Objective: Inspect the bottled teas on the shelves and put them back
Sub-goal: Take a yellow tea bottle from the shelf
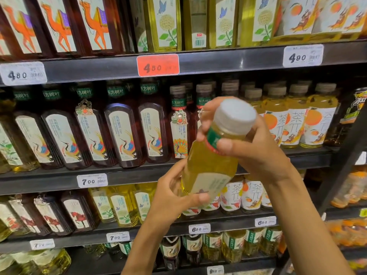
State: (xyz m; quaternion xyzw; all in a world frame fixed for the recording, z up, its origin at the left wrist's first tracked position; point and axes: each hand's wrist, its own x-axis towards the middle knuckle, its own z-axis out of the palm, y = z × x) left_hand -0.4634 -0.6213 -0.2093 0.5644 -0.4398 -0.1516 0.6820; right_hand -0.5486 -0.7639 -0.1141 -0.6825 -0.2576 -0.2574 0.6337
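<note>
Shop shelves (119,66) are filling the whole view, four tiers of bottled tea sitting behind dark rails with price tags. At far left, dark bottles with crane labels (123,133) are standing in a row on the second tier, and camel-labelled bottles (59,26) are standing above them. A red price tag (157,65) is hanging near the middle of the top rail, between white tags.

Left of centre, the left hand (170,197) is gripping the lower part of a yellow tea bottle (210,165), thumb lying across the label and fingers curling behind it. The bottle is tilting in mid-air in front of the second and third tiers, its white cap (235,116) pointing up and to the right, touching no shelf. The right hand (248,139) is holding the neck just below the cap, thumb pressing on the green band and fingers wrapping round the far side.

The step appears to be the inspection itself. To do it well, the lower hand should be carrying the weight while the upper hand is turning the bottle, so that the label and cap seal are coming into view without the grip slipping.

Farther right, orange-labelled bottles (297,124) are standing on the second tier, and a dark upright post (345,155) is closing the bay.
</note>
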